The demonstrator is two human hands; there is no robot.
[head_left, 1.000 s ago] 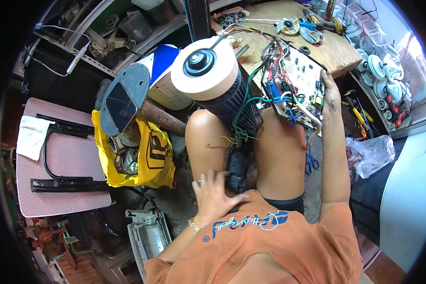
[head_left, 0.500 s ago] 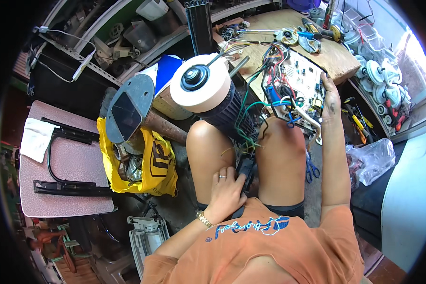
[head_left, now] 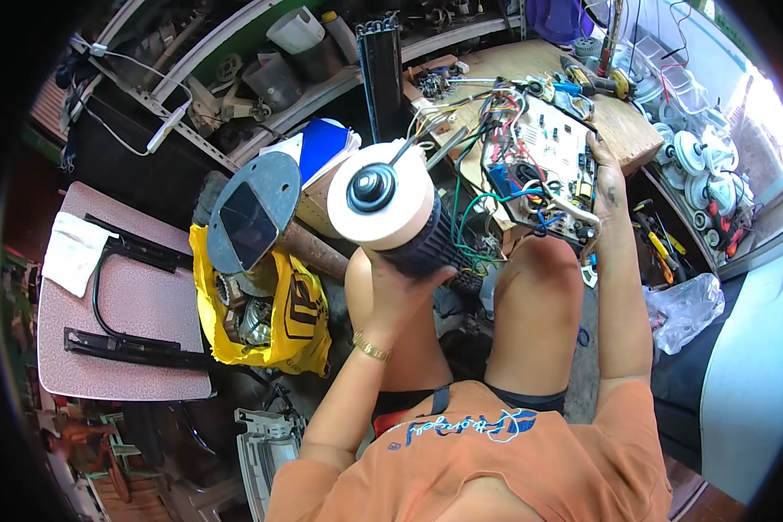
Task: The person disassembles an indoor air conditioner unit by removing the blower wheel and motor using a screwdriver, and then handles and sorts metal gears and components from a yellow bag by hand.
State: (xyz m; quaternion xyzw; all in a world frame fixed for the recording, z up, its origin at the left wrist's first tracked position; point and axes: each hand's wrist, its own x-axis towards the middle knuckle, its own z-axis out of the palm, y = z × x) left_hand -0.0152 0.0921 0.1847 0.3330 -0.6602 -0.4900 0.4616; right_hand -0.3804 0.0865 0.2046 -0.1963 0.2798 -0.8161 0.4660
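Observation:
My right hand (head_left: 610, 183) grips the right edge of a circuit board (head_left: 552, 139) in a dark tray, holding it up above my right knee. Red, blue, green and white wires trail from the board's left and lower sides. My left hand (head_left: 400, 287), slightly smeared, is closed against the underside of a black ribbed cylinder (head_left: 419, 252); some of its fingers are hidden behind it. The cylinder leans between my knees, with a white round end (head_left: 404, 209) and a black stepped hub (head_left: 371, 186) facing up. Green wires (head_left: 463, 228) hang beside it.
A yellow bag (head_left: 309, 300) of metal parts stands left, below a grey round plate (head_left: 278, 178) on a rusty pipe. Beyond are a folded pink chair (head_left: 139, 322) and shelving. A wooden bench (head_left: 626, 122) holds a drill (head_left: 613, 84); pliers (head_left: 661, 252) and a plastic bag (head_left: 687, 304) lie right.
My left hand has risen from between my thighs to the ribbed cylinder. The cylinder's white end has shifted slightly right and down. My right hand still holds the board.

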